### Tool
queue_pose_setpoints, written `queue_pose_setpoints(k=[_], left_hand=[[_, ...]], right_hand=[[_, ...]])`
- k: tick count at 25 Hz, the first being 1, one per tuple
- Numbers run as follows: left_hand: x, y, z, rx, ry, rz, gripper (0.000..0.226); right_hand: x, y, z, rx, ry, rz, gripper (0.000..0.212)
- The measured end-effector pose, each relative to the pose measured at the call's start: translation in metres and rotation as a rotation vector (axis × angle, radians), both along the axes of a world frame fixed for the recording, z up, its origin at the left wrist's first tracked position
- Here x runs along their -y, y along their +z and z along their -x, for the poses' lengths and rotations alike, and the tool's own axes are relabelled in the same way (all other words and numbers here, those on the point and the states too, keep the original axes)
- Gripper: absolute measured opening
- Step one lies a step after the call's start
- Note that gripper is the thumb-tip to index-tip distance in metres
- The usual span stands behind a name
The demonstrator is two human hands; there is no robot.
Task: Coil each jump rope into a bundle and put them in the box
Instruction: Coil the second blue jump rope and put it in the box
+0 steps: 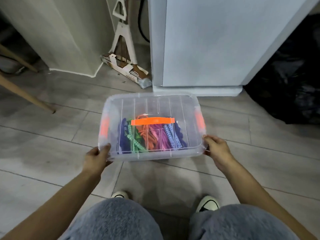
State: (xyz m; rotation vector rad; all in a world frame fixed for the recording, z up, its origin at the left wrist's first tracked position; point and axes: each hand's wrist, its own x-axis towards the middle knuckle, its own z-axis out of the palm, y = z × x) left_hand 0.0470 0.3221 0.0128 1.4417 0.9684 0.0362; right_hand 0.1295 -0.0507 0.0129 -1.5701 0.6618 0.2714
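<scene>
Left hand and right hand each grip a near corner of the clear box — one per side, about equally near. Box sits on the floor just ahead of the knees, long axis running left-right, lid with orange handle on. Inside — jump ropes bundled, lying mostly near-to-far.

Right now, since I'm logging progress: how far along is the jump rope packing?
Nearly finished. The jump ropes lie bundled inside the clear box, and its lid with the orange handle is on. The left hand and right hand grip the near corners. No loose ropes show.
</scene>
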Motion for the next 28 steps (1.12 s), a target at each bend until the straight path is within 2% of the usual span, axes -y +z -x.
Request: queue_pose_setpoints(k=[3, 7, 13, 15, 17, 19, 21, 23, 25, 28], left_hand=[[0.044, -0.004, -0.03, 0.035, -0.12, -0.013, 0.019], [0.095, -0.015, -0.053, 0.04, -0.279, -0.046, 0.028], [0.132, -0.016, -0.057, 0.015, -0.318, -0.085, 0.038], [0.13, -0.013, -0.066, -0.054, -0.266, 0.018, 0.044], [0.126, -0.012, -0.084, -0.115, -0.223, 0.206, 0.046], [0.122, -0.018, -0.1, -0.133, -0.196, 0.341, 0.05], [0.121, -0.02, -0.108, -0.102, -0.162, 0.357, 0.045], [0.124, -0.016, -0.11, -0.004, -0.108, 0.232, 0.034], [0.129, -0.006, -0.106, 0.065, -0.156, -0.037, 0.033], [0.138, 0.0, -0.091, 0.117, -0.414, -0.469, 0.038]], right_hand=[[0.045, -0.004, 0.017, 0.008, -0.217, 0.031, 0.009], [0.098, -0.011, 0.033, 0.014, -0.44, 0.056, 0.017], [0.142, -0.018, 0.041, 0.034, -0.428, 0.072, 0.013], [0.142, -0.018, 0.04, 0.034, -0.422, 0.094, 0.012], [0.139, -0.016, 0.036, -0.021, -0.409, 0.06, 0.014], [0.137, -0.012, 0.028, -0.067, -0.379, -0.113, 0.021], [0.139, -0.01, 0.018, -0.058, -0.358, -0.271, 0.021], [0.139, -0.012, 0.012, 0.006, -0.396, -0.27, 0.014], [0.138, -0.018, 0.011, 0.135, -0.404, -0.012, 0.017], [0.133, -0.019, 0.016, 0.25, -0.224, 0.418, 0.024]])
